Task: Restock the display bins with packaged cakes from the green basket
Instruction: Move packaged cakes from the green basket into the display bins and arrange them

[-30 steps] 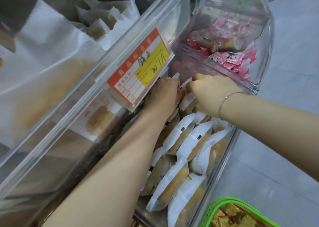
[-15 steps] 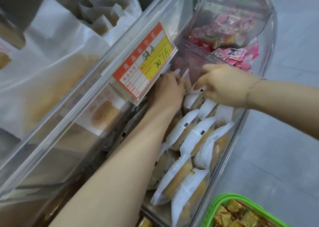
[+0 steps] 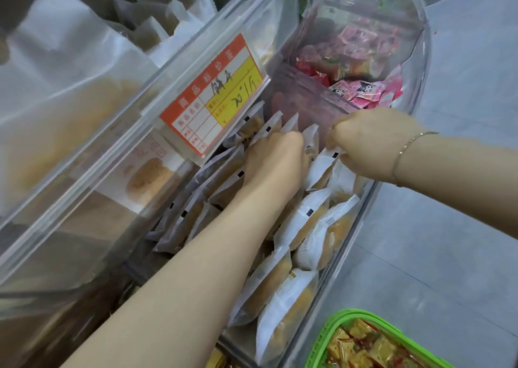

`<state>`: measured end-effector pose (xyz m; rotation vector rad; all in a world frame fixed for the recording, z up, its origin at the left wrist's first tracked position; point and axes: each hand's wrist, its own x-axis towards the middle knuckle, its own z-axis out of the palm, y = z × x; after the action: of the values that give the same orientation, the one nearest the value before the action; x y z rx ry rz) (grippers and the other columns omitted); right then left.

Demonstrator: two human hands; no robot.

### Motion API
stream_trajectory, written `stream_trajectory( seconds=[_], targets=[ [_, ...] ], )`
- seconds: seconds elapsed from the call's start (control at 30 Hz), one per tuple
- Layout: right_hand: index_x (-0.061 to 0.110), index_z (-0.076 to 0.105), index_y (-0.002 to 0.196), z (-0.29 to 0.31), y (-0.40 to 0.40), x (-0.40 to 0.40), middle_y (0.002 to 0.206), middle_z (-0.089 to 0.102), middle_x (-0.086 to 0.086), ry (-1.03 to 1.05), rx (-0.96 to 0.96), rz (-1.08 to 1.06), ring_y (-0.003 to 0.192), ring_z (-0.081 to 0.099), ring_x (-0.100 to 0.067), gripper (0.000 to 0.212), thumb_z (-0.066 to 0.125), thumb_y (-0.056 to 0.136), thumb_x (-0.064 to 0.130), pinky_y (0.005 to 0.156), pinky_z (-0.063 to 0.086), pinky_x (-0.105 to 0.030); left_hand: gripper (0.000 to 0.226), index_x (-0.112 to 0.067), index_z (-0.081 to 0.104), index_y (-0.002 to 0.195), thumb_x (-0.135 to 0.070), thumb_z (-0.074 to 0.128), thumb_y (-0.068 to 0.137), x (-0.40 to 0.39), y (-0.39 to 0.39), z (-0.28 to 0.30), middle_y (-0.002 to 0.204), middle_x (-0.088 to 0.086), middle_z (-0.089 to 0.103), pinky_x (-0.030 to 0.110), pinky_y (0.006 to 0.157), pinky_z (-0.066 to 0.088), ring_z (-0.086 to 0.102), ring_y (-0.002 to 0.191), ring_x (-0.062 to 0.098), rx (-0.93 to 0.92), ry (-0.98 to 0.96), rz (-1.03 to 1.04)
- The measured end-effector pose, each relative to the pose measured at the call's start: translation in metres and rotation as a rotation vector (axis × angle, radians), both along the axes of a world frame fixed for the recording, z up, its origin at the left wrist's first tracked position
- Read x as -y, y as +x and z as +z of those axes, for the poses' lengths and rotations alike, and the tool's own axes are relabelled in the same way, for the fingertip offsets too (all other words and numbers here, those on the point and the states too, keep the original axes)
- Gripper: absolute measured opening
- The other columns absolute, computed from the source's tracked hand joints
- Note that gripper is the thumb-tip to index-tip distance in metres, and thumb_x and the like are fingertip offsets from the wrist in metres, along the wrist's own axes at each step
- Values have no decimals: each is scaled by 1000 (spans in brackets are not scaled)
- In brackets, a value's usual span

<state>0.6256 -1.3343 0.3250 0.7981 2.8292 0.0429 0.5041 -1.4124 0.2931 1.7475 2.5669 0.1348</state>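
Many packaged cakes [image 3: 302,222], white translucent wrappers, golden-brown inside

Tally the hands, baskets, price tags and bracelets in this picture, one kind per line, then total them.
Hands: 2, left hand and right hand, both in the bin of packaged cakes
Green basket: 1
Price tag: 1
Bracelet: 1
Total: 5

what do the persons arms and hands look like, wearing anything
Both forearms are bare, with no sleeves or gloves in view. The right hand has a thin silver-coloured chain bracelet at the wrist. The left hand shows nothing worn; no rings are visible.
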Motion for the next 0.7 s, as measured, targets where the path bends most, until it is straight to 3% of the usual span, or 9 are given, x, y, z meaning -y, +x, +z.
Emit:
stream_trajectory(
  seconds=[0.07,0.13,0.27,0.33,0.4,0.53,0.6,0.7],
  targets=[
    [13,55,84,0,-11,4,72,45,-3,13,19,-11,83,59,-29,15,48,84,-1,59,42,-32,22,-21,68,86,-32,51,95,-1,-2,1,78,2,68,34,66,52,64,77,24,99,8,54],
    [14,41,69,-2,-23,6,70,39,-4,-6,-26,37,89,59,-31,24,48,83,-4,62,43,-34,21,-23,70,89,-34,53,94,3,-6,4,81,-1,69,36,70,55,64,79,20,248,35,81],
    [7,60,94,-5,-21,0,99,55,-7,4,-72,58,98,57,-29,17,51,83,-2,65,47,-34,26,-22,63,114,-34,52,95,28,-2,11,112,-2,64,36,81,52,60,98,17,337,124,31],
    [12,63,105,-1,-9,-6,101,54,-4,6,-138,55,99,55,-27,26,50,84,2,65,46,-32,26,-20,60,119,-28,52,95,44,-2,13,123,-5,55,34,85,48,54,105,15,280,180,4],
    [17,65,103,7,5,-9,97,54,1,-49,-175,67,96,56,-25,27,50,83,7,68,48,-32,27,-21,58,121,-27,51,95,60,-7,12,131,-6,47,29,92,38,45,116,15,222,159,18],
    [38,54,118,15,22,-1,122,49,12,-146,180,119,112,50,-17,38,52,84,21,87,51,-37,52,-39,28,145,-54,35,96,87,-8,8,158,-12,7,39,114,20,11,145,15,366,-117,71],
    [35,56,112,11,21,4,121,51,9,-68,210,166,111,50,-18,29,50,87,21,85,52,-37,55,-41,15,149,-55,26,97,94,-5,5,160,-14,-5,41,117,7,-2,147,11,339,-160,31],
    [25,61,96,10,12,4,102,58,1,39,134,124,94,58,-23,19,48,88,13,70,53,-31,47,-38,27,147,-44,30,101,95,-7,8,159,-15,9,26,114,10,8,144,2,478,37,138]
  ],
)
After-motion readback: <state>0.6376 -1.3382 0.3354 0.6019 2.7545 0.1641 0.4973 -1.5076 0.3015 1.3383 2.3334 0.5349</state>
